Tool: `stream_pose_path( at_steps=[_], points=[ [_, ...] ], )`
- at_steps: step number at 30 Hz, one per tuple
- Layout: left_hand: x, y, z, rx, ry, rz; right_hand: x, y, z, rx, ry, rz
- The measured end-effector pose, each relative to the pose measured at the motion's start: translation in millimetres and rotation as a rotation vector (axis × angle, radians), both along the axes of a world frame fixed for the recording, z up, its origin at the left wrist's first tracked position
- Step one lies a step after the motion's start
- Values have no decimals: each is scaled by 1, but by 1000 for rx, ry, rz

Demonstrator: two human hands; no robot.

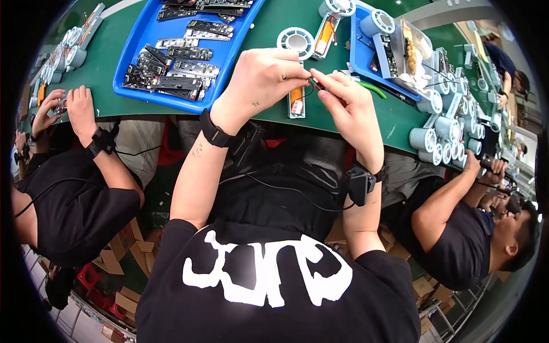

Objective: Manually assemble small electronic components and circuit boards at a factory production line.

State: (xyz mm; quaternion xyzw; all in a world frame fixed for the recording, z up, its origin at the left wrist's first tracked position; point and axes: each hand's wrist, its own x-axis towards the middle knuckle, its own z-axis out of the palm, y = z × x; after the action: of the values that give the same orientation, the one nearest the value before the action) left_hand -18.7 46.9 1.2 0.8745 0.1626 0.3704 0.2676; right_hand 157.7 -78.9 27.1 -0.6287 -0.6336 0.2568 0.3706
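Above the near edge of the green table my left hand (260,80) and my right hand (351,103) meet, fingers closed in pinches. Between their fingertips is a small dark part with thin wires (313,82); its exact kind is too small to make out. Directly below lies a light-blue handheld fan housing (296,43) with a round grille, its handle toward me. An orange and white battery (297,103) shows in that handle, partly covered by my left hand. A second open fan housing (327,35) lies just beyond, a battery in its handle.
A blue tray (121,80) of black circuit boards stands left. Another blue tray (355,46) at the right holds parts and a plastic box. Near my right hand lies a green-handled tool (372,89). Fan housings (446,128) crowd the far right. Co-workers sit on both sides.
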Motion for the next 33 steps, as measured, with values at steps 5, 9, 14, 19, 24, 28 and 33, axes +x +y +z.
stream_pose_path(
  at_steps=[5, 9, 14, 19, 24, 28, 33],
  points=[
    [1, 4, 5, -7, 35, -40, 5, 2, 3, 30, -69, 64],
    [-1, 5, 1, -50, -17, -38, 2, 4, 5, 22, -23, 43],
    [-3, -20, -2, -307, -128, 275, -6, 16, 13, -200, 283, -167],
    [18, -55, -5, -364, -155, 423, -9, 23, 11, -54, 111, -185],
    [23, -51, -17, -285, -109, 476, -8, 25, 14, -96, 133, -131],
    [23, -47, -22, -301, -146, 467, -13, 26, 11, -93, 176, -134],
    [20, -47, -22, -296, -233, 445, -17, 16, 1, -100, 289, -211]
  ],
)
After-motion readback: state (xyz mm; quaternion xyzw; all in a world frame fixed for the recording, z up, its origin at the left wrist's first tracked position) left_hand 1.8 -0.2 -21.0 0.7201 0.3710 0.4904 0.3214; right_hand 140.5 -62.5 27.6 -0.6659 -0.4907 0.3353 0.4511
